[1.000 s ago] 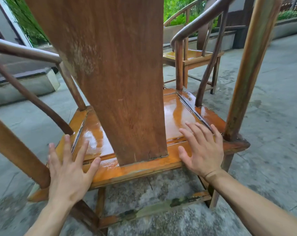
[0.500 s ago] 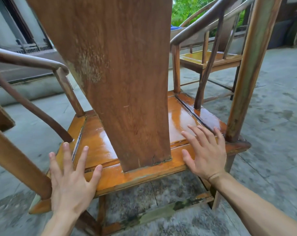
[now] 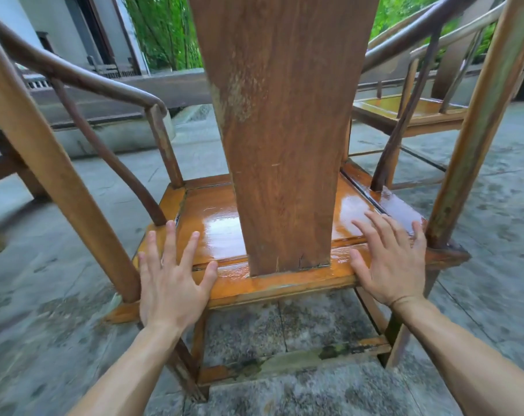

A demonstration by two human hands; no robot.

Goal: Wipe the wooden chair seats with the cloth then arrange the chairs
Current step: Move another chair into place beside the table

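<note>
Wooden chair [image 3: 284, 145] is seen from behind at close range, standing on a grey stone floor [image 3: 480, 235]; its broad back splat rises through the middle of the view and is set into the near rail of the seat [image 3: 218, 226]. The seat is glossy and looks wet, with bright reflections on either side of the splat. The left hand [image 3: 170, 280] is laid flat with fingers spread on the near left corner of the seat, just right of the slanted rear post; nothing is held in it. The right hand [image 3: 389, 259] is likewise spread flat on the near right part of the seat, close to the right rear post, and nothing is gripped by it. Curved arm rails are seen on both sides, carried on thin bent spindles. A low stretcher [image 3: 299, 360] with dark, greenish patches is fixed between the rear legs below the seat. A second chair [image 3: 410, 111] of the same kind is placed far right, its seat also shiny. Green foliage and a pale building wall are visible in the far background. No brand, label or readable writing is found on anything in view.
</note>
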